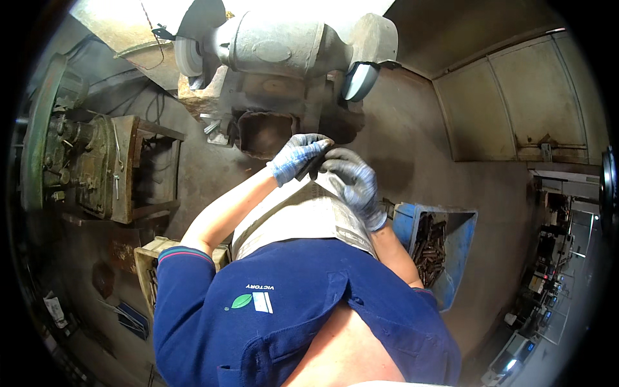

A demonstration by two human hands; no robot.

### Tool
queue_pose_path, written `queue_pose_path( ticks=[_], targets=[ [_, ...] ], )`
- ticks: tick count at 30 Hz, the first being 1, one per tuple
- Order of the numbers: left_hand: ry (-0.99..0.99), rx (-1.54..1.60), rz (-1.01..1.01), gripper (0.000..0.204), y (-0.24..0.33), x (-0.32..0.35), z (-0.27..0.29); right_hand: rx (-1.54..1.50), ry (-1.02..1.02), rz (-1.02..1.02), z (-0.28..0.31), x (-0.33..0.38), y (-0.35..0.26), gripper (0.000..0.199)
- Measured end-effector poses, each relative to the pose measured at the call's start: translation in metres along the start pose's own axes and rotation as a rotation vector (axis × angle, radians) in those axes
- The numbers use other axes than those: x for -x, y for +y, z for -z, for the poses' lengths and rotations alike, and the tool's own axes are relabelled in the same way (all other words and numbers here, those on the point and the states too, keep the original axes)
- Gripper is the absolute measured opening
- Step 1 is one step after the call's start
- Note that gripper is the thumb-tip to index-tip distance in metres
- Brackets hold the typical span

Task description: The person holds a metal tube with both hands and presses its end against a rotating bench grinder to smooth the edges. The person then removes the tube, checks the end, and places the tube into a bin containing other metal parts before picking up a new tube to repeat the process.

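Both my hands are together at the middle, in front of my lap, in blue-grey gloves with darkened fingers. My left hand is closed on a small dark piece, whose exact kind I cannot make out. From the other side my right hand curls its fingers against that same piece. Beyond them stands a grey bench grinder, with a pale wheel at its left end and another wheel at its right. White printed sheeting covers my lap.
By my right side sits a blue crate holding many rusty metal parts. A pale crate is at my left. Farther left stands a greenish machine on a frame. Below the grinder is a dark box-like opening. Metal panels stand far right.
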State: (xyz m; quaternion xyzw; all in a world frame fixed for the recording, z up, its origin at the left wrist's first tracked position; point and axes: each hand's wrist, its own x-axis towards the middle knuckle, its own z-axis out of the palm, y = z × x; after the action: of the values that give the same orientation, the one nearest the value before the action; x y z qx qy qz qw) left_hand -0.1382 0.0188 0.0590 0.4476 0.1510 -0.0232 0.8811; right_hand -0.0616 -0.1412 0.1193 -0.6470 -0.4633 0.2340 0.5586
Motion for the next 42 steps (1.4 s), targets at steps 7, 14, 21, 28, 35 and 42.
queue_pose_path(
  ticks=[7,14,21,28,35,42],
  targets=[
    [-0.125,-0.113,0.053,0.046,0.022,0.003,-0.008,0.126,0.009,-0.079,0.006,-0.002,0.019,0.019],
    [-0.132,-0.295,0.170,0.043,0.018,-0.004,-0.002,-0.036,-0.063,-0.131,-0.003,0.005,0.039,0.016],
    [-0.007,-0.250,0.067,0.050,0.033,0.001,0.041,-0.305,0.119,-0.168,0.006,0.010,0.029,0.016],
    [0.133,-0.181,-0.190,0.025,0.013,0.022,0.025,-0.300,0.338,-0.042,0.009,0.003,0.029,0.020],
    [0.237,-0.245,-0.298,0.019,0.009,0.001,0.016,-0.190,0.446,0.033,-0.002,0.001,0.025,0.021],
    [0.259,-0.211,-0.327,0.017,0.013,-0.004,0.009,-0.229,0.465,0.006,-0.003,0.005,0.039,0.030]
  ],
)
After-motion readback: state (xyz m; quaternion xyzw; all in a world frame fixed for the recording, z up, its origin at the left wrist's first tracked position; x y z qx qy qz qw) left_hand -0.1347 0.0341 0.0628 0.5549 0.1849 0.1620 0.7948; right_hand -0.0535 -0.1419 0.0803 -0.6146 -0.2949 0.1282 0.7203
